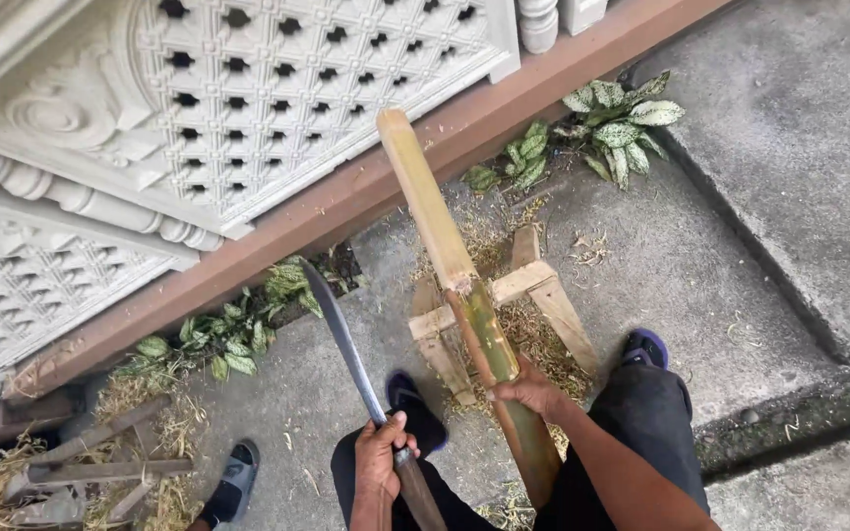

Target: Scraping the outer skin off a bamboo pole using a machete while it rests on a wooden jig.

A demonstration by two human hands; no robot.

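Observation:
My left hand (382, 454) grips the wooden handle of a long machete (342, 334), whose curved blade points up and away to the left of the pole. My right hand (533, 389) is closed around a bamboo pole (437, 221). The pole is pale and peeled on its far half and still green near my hand. It slants from between my knees up toward the wall and rests on a small wooden cross-frame stand (541, 285). The blade is apart from the bamboo.
My two dark shoes (645, 347) flank the stand on the concrete ground (700, 256), with bamboo shavings around it. An ornate white lattice wall (248, 88) on a brown ledge runs behind, with leafy plants (614, 123) at its foot. Another person's sandalled foot (233, 482) and wood scraps (91, 462) lie at lower left.

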